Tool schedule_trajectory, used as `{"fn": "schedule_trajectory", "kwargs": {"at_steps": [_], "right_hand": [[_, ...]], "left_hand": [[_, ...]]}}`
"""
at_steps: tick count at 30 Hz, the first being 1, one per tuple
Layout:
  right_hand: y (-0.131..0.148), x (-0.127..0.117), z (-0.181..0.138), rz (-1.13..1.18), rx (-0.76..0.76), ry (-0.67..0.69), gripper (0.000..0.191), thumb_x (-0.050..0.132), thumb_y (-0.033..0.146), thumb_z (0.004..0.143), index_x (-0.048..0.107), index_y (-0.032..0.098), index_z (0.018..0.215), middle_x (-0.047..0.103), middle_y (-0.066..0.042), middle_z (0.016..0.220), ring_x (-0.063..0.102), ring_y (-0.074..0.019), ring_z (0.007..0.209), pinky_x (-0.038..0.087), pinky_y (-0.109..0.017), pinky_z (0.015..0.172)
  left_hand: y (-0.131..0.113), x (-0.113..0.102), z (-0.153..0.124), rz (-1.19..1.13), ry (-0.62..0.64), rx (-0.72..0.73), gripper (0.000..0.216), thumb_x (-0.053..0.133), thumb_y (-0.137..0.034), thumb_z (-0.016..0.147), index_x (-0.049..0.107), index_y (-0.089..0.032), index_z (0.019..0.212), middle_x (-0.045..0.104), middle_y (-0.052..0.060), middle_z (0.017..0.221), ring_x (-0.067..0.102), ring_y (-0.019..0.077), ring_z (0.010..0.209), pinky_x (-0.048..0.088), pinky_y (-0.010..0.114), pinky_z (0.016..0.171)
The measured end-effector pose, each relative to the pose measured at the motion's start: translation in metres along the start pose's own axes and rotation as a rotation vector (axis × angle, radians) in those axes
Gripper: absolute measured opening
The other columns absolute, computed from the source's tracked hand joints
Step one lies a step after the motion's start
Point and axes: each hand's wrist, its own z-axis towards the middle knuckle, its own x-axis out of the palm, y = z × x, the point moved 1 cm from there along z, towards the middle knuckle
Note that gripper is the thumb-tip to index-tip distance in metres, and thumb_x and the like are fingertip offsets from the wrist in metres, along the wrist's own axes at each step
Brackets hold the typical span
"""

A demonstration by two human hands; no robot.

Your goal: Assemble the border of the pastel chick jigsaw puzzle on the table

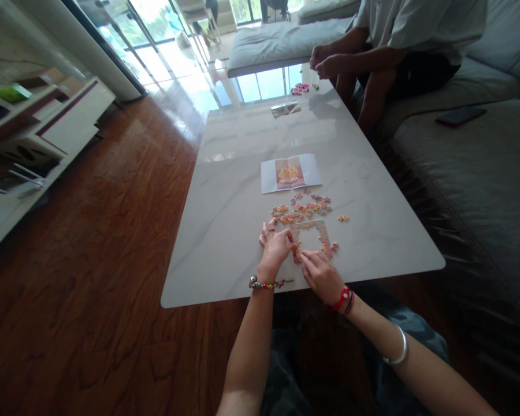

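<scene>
A partly joined puzzle frame (314, 234) lies on the white table (225, 219) near its front edge. Several loose pink and orange puzzle pieces (301, 209) are scattered just beyond it. My left hand (275, 245) rests at the frame's left side, fingers curled and pressed down on its pieces. My right hand (318, 271) sits at the frame's lower edge, its fingertips pinched on a small piece where both hands meet. A folded picture sheet (290, 172) showing an orange figure lies further up the table.
Another person sits on the grey sofa (468, 150) at the far end, both hands (323, 60) together over a small pile of pieces (300, 88). A wrapper (285, 108) lies nearby. A dark phone (459, 115) lies on the sofa. A wood floor and low cabinet (39, 133) are at left.
</scene>
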Motion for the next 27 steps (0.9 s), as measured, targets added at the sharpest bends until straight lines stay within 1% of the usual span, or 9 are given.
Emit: {"fn": "schedule_trajectory", "kwargs": {"at_steps": [2,4,7,9,11,13,18,22,27], "right_hand": [[-0.016,-0.007,0.003,0.002,0.102,-0.056,0.037,0.038,0.021,0.082,0.051,0.012,0.115,0.054,-0.012,0.111,0.045,-0.0217,0.102,0.037,-0.038,0.088],[-0.034,-0.014,0.005,-0.011,0.191,-0.081,0.039,0.042,0.025,0.08,0.05,0.011,0.115,0.053,-0.014,0.113,0.044,-0.0237,0.103,0.037,-0.039,0.086],[-0.056,-0.017,0.006,-0.008,0.18,-0.028,0.039,0.049,0.026,0.077,0.051,0.013,0.113,0.054,-0.013,0.111,0.046,-0.0231,0.103,0.037,-0.039,0.087],[-0.065,-0.017,0.005,-0.011,0.132,0.012,0.036,0.052,0.026,0.076,0.053,0.015,0.11,0.055,-0.011,0.111,0.046,-0.0223,0.104,0.034,-0.041,0.09],[-0.069,-0.016,0.005,-0.013,0.097,0.036,0.033,0.052,0.026,0.076,0.054,0.017,0.108,0.055,-0.009,0.112,0.047,-0.0217,0.105,0.031,-0.043,0.094],[-0.071,-0.015,0.007,-0.005,0.077,0.052,0.032,0.052,0.026,0.076,0.055,0.016,0.107,0.055,-0.009,0.113,0.047,-0.0213,0.105,0.029,-0.043,0.096],[-0.076,-0.015,0.012,0.032,0.051,0.056,0.034,0.054,0.026,0.076,0.054,0.016,0.108,0.055,-0.01,0.113,0.048,-0.0216,0.106,0.031,-0.043,0.097],[-0.08,-0.012,0.012,0.056,0.031,0.037,0.035,0.056,0.027,0.074,0.055,0.016,0.108,0.055,-0.01,0.112,0.049,-0.0221,0.105,0.033,-0.043,0.096],[-0.08,-0.009,0.009,0.087,0.017,0.01,0.036,0.058,0.026,0.073,0.055,0.016,0.108,0.055,-0.011,0.112,0.049,-0.0225,0.105,0.033,-0.044,0.097]], "left_hand": [[-0.001,0.0,0.0,-0.004,0.01,0.004,0.018,0.062,-0.035,0.066,0.062,-0.026,0.08,0.017,-0.002,0.141,0.006,0.0326,0.129,0.019,0.051,0.098],[-0.001,-0.001,-0.001,-0.013,0.017,0.004,0.015,0.061,-0.035,0.067,0.063,-0.027,0.08,0.018,-0.003,0.14,0.006,0.032,0.129,0.019,0.051,0.098],[0.003,-0.003,-0.008,-0.03,0.008,0.024,0.013,0.058,-0.035,0.07,0.064,-0.029,0.081,0.017,-0.003,0.141,0.007,0.0314,0.129,0.02,0.051,0.098],[0.007,-0.004,-0.017,-0.032,-0.022,0.081,0.021,0.06,-0.038,0.068,0.063,-0.032,0.089,0.014,-0.003,0.142,0.004,0.0318,0.13,0.019,0.052,0.098],[0.011,-0.001,-0.027,-0.014,-0.054,0.15,0.041,0.066,-0.04,0.062,0.057,-0.037,0.102,0.009,-0.004,0.143,0.0,0.0331,0.13,0.016,0.054,0.099],[0.013,0.004,-0.035,0.006,-0.071,0.189,0.051,0.067,-0.039,0.061,0.051,-0.041,0.11,0.006,-0.004,0.143,0.0,0.0346,0.129,0.014,0.058,0.097],[0.012,0.013,-0.037,0.008,-0.097,0.219,0.051,0.067,-0.038,0.062,0.05,-0.044,0.11,0.006,-0.004,0.144,0.002,0.0374,0.129,0.015,0.062,0.095],[0.013,0.013,-0.034,-0.019,-0.113,0.224,0.05,0.066,-0.038,0.062,0.051,-0.044,0.109,0.006,-0.004,0.144,0.003,0.0392,0.128,0.017,0.063,0.093],[0.016,0.014,-0.033,-0.054,-0.113,0.233,0.05,0.067,-0.037,0.061,0.052,-0.043,0.108,0.005,-0.003,0.144,0.003,0.0397,0.128,0.017,0.063,0.093]]}}
